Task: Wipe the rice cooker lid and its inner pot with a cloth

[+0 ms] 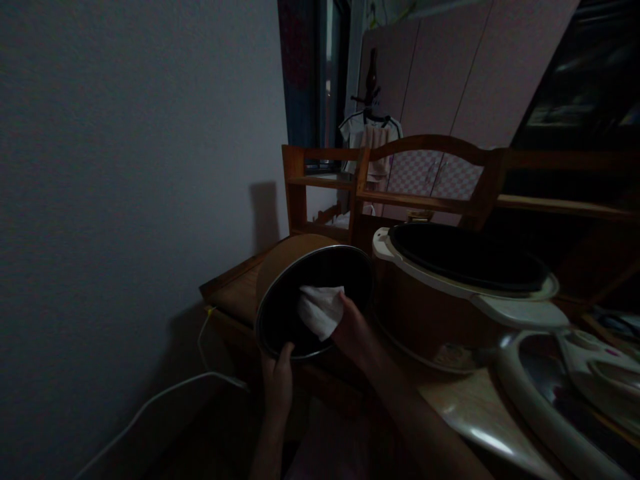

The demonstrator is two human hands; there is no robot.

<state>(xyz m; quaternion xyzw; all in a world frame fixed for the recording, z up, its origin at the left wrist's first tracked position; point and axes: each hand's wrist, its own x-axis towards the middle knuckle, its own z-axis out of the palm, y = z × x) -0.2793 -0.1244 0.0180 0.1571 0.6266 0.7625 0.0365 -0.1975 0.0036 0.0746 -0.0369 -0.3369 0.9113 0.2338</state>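
Observation:
A round pot, brownish outside and dark inside with a pale metal rim, is tilted so that its mouth faces me. My left hand grips the lower left of its rim, thumb over the edge and the other fingers hidden behind the wall. My right hand is closed on a crumpled white cloth at the pot's opening. Whether the cloth presses on the inner wall, I cannot tell. Just right of the pot stands a large electric cooker body with white handles and a dark interior.
A cooker lid lies at the right on the table. A wooden shelf rack rises behind. The wall closes off the left, and a white cord hangs beside the table. Clothes hang farther back.

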